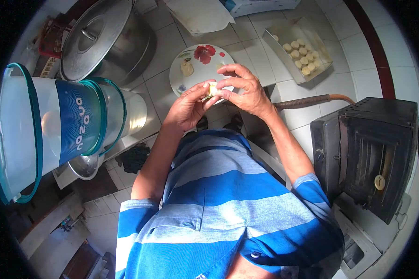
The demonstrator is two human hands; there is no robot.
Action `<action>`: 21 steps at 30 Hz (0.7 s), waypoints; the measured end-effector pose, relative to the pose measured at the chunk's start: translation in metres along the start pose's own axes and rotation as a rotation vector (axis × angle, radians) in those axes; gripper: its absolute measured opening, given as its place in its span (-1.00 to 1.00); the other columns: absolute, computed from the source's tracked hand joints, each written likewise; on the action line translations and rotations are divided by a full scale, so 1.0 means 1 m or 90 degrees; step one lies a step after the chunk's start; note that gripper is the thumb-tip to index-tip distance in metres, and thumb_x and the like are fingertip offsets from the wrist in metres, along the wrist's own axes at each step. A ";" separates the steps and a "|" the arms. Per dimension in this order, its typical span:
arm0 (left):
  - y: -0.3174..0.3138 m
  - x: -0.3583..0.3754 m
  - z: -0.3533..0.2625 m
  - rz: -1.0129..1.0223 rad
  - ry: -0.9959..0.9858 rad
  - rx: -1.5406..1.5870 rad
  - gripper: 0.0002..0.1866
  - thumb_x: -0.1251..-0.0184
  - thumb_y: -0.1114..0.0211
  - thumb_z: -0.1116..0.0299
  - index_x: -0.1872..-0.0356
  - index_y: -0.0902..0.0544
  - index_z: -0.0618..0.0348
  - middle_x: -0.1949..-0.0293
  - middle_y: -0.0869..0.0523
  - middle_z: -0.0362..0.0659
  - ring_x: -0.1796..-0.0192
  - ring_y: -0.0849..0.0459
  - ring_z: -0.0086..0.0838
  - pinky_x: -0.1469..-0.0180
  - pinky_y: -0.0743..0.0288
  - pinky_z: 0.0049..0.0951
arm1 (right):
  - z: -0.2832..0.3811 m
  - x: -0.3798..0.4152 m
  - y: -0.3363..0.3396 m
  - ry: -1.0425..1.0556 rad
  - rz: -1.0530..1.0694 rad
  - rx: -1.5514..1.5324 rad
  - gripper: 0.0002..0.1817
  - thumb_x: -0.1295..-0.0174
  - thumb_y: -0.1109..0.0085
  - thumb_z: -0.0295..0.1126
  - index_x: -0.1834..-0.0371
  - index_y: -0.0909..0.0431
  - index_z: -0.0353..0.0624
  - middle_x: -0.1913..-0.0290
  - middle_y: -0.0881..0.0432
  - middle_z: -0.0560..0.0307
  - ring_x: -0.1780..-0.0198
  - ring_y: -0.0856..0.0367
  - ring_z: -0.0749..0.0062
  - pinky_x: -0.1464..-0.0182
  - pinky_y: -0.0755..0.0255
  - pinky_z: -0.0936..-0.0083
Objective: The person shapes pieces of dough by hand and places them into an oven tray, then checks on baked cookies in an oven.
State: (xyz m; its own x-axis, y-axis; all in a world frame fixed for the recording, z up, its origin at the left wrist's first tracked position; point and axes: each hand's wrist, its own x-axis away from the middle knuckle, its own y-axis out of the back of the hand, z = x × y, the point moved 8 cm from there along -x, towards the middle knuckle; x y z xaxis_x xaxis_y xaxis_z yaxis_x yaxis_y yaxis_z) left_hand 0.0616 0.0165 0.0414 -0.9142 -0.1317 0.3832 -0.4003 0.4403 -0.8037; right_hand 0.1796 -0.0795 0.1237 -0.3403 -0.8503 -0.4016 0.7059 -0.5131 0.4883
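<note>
A small pale piece of dough (212, 90) is pinched between my two hands, above the near edge of a plate. The fingertips and thumb of my left hand (191, 106) close on it from the left. From the other side, the thumb and bent fingers of my right hand (246, 93) press against it, partly covering it. Beneath them, the white plate (178, 74) carries printed red flowers. A larger uneven lump of dough (186, 69) lies on its left part. To the right, a rectangular metal tray (284, 59) holds several round dough pieces (304, 56).
A big lidded metal pot (102, 37) stands at the upper left, with stacked clear plastic buckets (46, 135) nearer. On the right is a dark metal oven (372, 153), with a hose (305, 101) behind it. A pale sheet (200, 16) lies beyond the plate on the tiles.
</note>
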 end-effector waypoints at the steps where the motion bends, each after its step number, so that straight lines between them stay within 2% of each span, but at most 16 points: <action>1: 0.000 0.000 0.000 0.001 0.000 -0.003 -0.61 -0.65 -0.18 0.35 -0.32 -0.49 0.39 -0.19 -0.65 -0.01 -0.23 -0.70 -0.39 -0.38 -0.64 -0.45 | 0.001 0.001 -0.002 0.015 0.012 0.014 -0.74 -0.18 -0.52 -0.41 0.06 -0.77 -0.09 -0.23 -0.61 0.11 -0.26 -0.61 0.23 -0.30 -0.53 0.32; 5: -0.004 0.002 -0.001 -0.001 0.008 -0.021 -0.61 -0.66 -0.17 0.35 -0.33 -0.49 0.40 -0.18 -0.66 -0.02 -0.21 -0.71 -0.39 -0.37 -0.65 -0.46 | -0.006 0.003 -0.007 -0.029 0.011 -0.040 -0.76 -0.21 -0.51 -0.44 0.06 -0.75 -0.16 -0.26 -0.59 0.10 -0.24 -0.62 0.30 -0.28 -0.53 0.34; 7: -0.006 -0.001 0.000 0.024 0.006 -0.027 -0.60 -0.66 -0.17 0.34 -0.33 -0.49 0.39 -0.17 -0.67 -0.02 -0.19 -0.73 -0.38 -0.34 -0.67 -0.48 | -0.038 0.017 -0.030 -0.343 0.022 -0.513 -0.69 -0.32 -0.43 -0.40 -0.10 -0.66 -0.16 -0.24 -0.59 0.11 -0.25 -0.59 0.39 -0.28 -0.50 0.38; 8: -0.006 -0.001 0.001 0.025 0.009 -0.028 -0.60 -0.66 -0.17 0.34 -0.33 -0.49 0.39 -0.17 -0.67 -0.02 -0.19 -0.73 -0.38 -0.34 -0.67 -0.48 | -0.038 0.017 -0.029 -0.344 0.019 -0.513 -0.69 -0.32 -0.43 -0.40 -0.10 -0.66 -0.16 -0.24 -0.59 0.11 -0.25 -0.59 0.39 -0.28 -0.50 0.38; 10: -0.013 0.000 0.002 0.028 0.026 -0.041 -0.62 -0.66 -0.17 0.34 -0.32 -0.51 0.37 -0.16 -0.68 -0.02 -0.17 -0.75 -0.38 -0.30 -0.69 -0.51 | -0.041 0.026 -0.044 -0.486 0.054 -0.727 -0.54 -0.39 -0.34 -0.34 -0.32 -0.51 -0.15 -0.22 -0.58 0.13 -0.26 -0.57 0.44 -0.30 -0.45 0.43; 13: -0.014 0.001 0.003 0.045 0.033 -0.044 -0.62 -0.65 -0.19 0.36 -0.32 -0.52 0.36 -0.16 -0.69 -0.02 -0.17 -0.75 -0.35 -0.29 -0.70 -0.50 | -0.038 0.029 -0.051 -0.515 0.029 -0.831 -0.46 -0.42 -0.29 -0.27 -0.42 -0.42 -0.11 -0.20 -0.58 0.14 -0.27 -0.55 0.44 -0.32 -0.42 0.47; 14: -0.013 0.000 0.004 0.046 0.034 -0.045 -0.62 -0.65 -0.19 0.36 -0.32 -0.52 0.36 -0.16 -0.69 -0.02 -0.17 -0.75 -0.35 -0.29 -0.70 -0.50 | -0.036 0.028 -0.053 -0.515 0.027 -0.831 -0.46 -0.42 -0.29 -0.27 -0.42 -0.42 -0.11 -0.20 -0.58 0.14 -0.27 -0.55 0.44 -0.32 -0.42 0.47; 16: -0.010 0.000 0.005 0.027 0.021 -0.035 -0.64 -0.62 -0.22 0.38 -0.29 -0.53 0.35 -0.15 -0.69 -0.01 -0.19 -0.74 -0.31 -0.30 -0.71 -0.44 | -0.033 0.023 -0.042 -0.455 -0.017 -0.658 -0.44 -0.41 -0.32 -0.27 -0.43 -0.42 -0.15 -0.22 -0.58 0.11 -0.26 -0.56 0.44 -0.32 -0.41 0.45; 17: -0.011 0.001 0.005 0.027 0.021 -0.035 -0.64 -0.62 -0.22 0.38 -0.29 -0.53 0.35 -0.15 -0.69 -0.01 -0.19 -0.74 -0.31 -0.30 -0.71 -0.44 | -0.033 0.023 -0.042 -0.455 -0.017 -0.657 -0.44 -0.41 -0.32 -0.27 -0.43 -0.42 -0.15 -0.22 -0.58 0.11 -0.26 -0.56 0.44 -0.32 -0.41 0.45; 19: -0.010 0.001 0.002 -0.008 0.005 -0.001 -0.65 -0.59 -0.26 0.41 -0.27 -0.53 0.33 -0.14 -0.69 -0.01 -0.20 -0.74 -0.27 -0.31 -0.71 -0.37 | -0.030 0.014 -0.026 -0.353 -0.064 -0.529 -0.47 -0.39 -0.35 -0.25 -0.39 -0.48 -0.11 -0.26 -0.58 0.09 -0.30 -0.55 0.38 -0.33 -0.42 0.40; 20: -0.007 0.000 0.004 -0.009 0.002 0.000 -0.65 -0.59 -0.26 0.41 -0.27 -0.53 0.33 -0.14 -0.69 -0.01 -0.20 -0.74 -0.27 -0.31 -0.71 -0.37 | -0.028 0.013 -0.021 -0.352 -0.061 -0.529 -0.47 -0.39 -0.35 -0.25 -0.39 -0.48 -0.11 -0.26 -0.58 0.09 -0.30 -0.55 0.38 -0.33 -0.42 0.40; 21: -0.001 -0.002 0.003 -0.031 -0.022 0.012 -0.65 -0.58 -0.28 0.42 -0.26 -0.53 0.33 -0.13 -0.69 -0.01 -0.21 -0.74 -0.26 -0.31 -0.71 -0.36 | -0.013 0.007 -0.006 -0.246 -0.036 -0.304 -0.49 -0.34 -0.40 -0.26 -0.34 -0.54 -0.09 -0.28 -0.58 0.09 -0.33 -0.55 0.33 -0.34 -0.42 0.37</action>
State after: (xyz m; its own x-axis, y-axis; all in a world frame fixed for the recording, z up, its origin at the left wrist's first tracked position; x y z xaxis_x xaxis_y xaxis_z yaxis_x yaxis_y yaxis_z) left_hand 0.0641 0.0137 0.0404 -0.8950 -0.1838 0.4064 -0.4454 0.4165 -0.7925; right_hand 0.1815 -0.0806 0.1079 -0.5226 -0.8502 -0.0632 0.8500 -0.5254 0.0378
